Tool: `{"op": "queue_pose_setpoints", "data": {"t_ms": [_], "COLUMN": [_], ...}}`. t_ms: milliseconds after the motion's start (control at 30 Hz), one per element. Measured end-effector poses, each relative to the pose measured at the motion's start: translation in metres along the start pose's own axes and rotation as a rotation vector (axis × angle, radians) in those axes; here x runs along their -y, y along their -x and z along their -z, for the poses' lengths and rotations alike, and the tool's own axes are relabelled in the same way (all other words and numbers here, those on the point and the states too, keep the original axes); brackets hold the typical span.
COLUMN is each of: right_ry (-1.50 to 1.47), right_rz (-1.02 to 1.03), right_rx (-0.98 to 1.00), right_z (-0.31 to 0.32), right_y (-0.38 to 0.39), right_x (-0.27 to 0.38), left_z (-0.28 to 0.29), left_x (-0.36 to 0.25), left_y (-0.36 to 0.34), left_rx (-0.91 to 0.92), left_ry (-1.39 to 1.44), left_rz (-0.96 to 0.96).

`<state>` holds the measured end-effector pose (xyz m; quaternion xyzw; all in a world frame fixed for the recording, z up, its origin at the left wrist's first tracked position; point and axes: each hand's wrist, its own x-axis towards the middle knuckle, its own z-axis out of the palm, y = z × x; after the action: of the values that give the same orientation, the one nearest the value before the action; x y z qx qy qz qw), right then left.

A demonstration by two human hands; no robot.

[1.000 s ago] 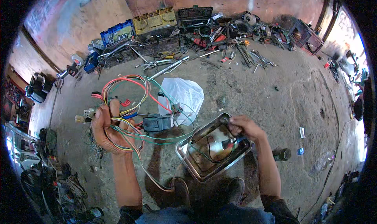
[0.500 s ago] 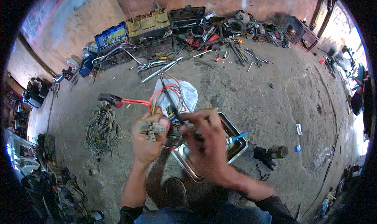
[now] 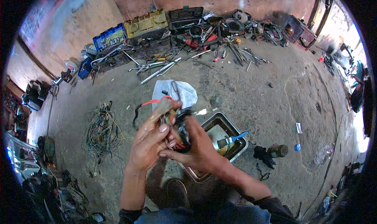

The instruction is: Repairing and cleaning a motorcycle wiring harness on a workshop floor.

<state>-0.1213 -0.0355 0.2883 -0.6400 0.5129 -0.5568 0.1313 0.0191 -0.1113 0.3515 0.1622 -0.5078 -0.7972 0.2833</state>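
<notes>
In front of me, my left hand [image 3: 147,145] and my right hand [image 3: 204,149] close around a bundled wiring harness [image 3: 181,133] of dark and coloured wires. Red wires [image 3: 150,102] with a black end stick out past my left fingers. Motion blurs the harness's far end, and my palms hide much of it. Beneath my hands, a white plastic bag [image 3: 184,92] lies on the floor. Close by my right forearm is a metal tray [image 3: 246,145], with a blue-handled brush [image 3: 238,137] resting in it.
On the left lies a tangled heap of wires [image 3: 101,131]. Right of the tray are a black glove-like cloth [image 3: 264,157], a dark jar [image 3: 279,151] and a blue cap [image 3: 297,147]. Many tools and an open yellow toolbox [image 3: 146,22] line the wall.
My right hand has moved in against the harness and now grips it with the left. The pale connectors at my left hand are out of sight, and the red wires have swung down and shortened in view.
</notes>
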Motion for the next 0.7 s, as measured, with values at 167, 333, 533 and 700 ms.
{"op": "queue_pose_setpoints", "data": {"t_ms": [167, 333, 533, 700], "right_ry": [-0.544, -0.571, -0.616, -0.660], "right_rz": [-0.469, -0.371, -0.510, -0.484], "right_rx": [0.139, 0.149, 0.028, -0.174], "right_z": [-0.002, 0.008, 0.022, 0.030], "right_y": [0.005, 0.010, 0.017, 0.024], "right_x": [-0.012, -0.035, -0.041, -0.053], "left_z": [0.003, -0.001, 0.016, 0.048], "left_x": [0.006, -0.025, -0.066, 0.012], "left_y": [-0.012, -0.006, 0.012, 0.014], "left_rx": [0.034, -0.006, -0.343, -0.321], "left_ry": [0.180, -0.161, -0.700, -0.984], "left_rz": [-0.003, 0.148, 0.094, -0.315]}}
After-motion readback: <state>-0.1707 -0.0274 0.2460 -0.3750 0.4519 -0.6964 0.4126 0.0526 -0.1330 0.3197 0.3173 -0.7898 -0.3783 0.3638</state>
